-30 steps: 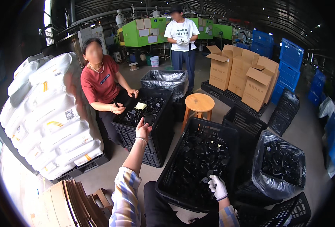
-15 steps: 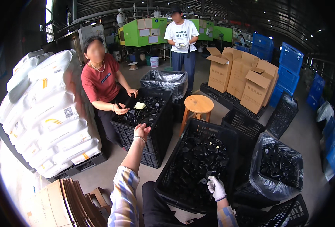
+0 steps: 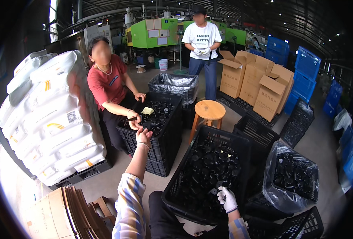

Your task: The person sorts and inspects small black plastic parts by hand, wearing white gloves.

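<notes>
My left hand [image 3: 143,136], bare with a bracelet at the wrist, reaches out over the near edge of a black crate [image 3: 160,147] of black plastic parts. Its fingers are curled close to a co-worker's hand [image 3: 134,120]; what they hold, if anything, blends into the dark parts behind. That co-worker's hand has a dark, narrow piece [image 3: 130,119] in it. My right hand [image 3: 228,200], in a white glove, is closed on a black plastic part over the large black crate [image 3: 175,187] in front of me. Loose black plastic parts [image 3: 208,167] fill this crate.
A wooden stool [image 3: 209,110] stands beyond my crate. At right is a plastic-lined crate [image 3: 270,175] of black parts, with cartons [image 3: 270,95] behind. White sacks [image 3: 61,115] are stacked at left, above flattened cardboard [image 3: 65,215]. A second person [image 3: 202,40] stands at the back.
My left hand has moved slightly left, and the seated co-worker's hand has come forward to meet it. The standing person has shifted right. My right hand has barely moved.
</notes>
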A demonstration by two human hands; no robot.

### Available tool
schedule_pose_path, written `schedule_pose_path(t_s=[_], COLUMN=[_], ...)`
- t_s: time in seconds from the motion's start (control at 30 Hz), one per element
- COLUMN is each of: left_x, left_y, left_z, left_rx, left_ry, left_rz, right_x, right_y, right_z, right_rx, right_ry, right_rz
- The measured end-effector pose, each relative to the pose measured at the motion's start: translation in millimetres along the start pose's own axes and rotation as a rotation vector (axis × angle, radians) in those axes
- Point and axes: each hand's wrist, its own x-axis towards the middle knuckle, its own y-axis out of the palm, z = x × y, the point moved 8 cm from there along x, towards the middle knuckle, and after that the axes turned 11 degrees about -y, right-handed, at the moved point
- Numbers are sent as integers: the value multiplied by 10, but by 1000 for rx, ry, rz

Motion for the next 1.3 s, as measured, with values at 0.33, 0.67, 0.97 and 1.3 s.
schedule_pose_path(t_s=[0.33,0.67,0.97,1.3], left_x=[139,107,-680,-2158], left_y=[-97,-103,373,-488], left_z=[-60,131,1237,3516], left_rx=[21,267,673,2308], left_ry=[55,55,-15,-253], left_rz=[-35,-42,184,1046], right_x=[1,6,6,31], right_y=[-14,-7,-37,-61], right_z=[-17,-14,-28,-94], right_rx=[-21,4,-28,-58], right_ry=[13,10,0,25], right_rz=[0,8,-5,-8])
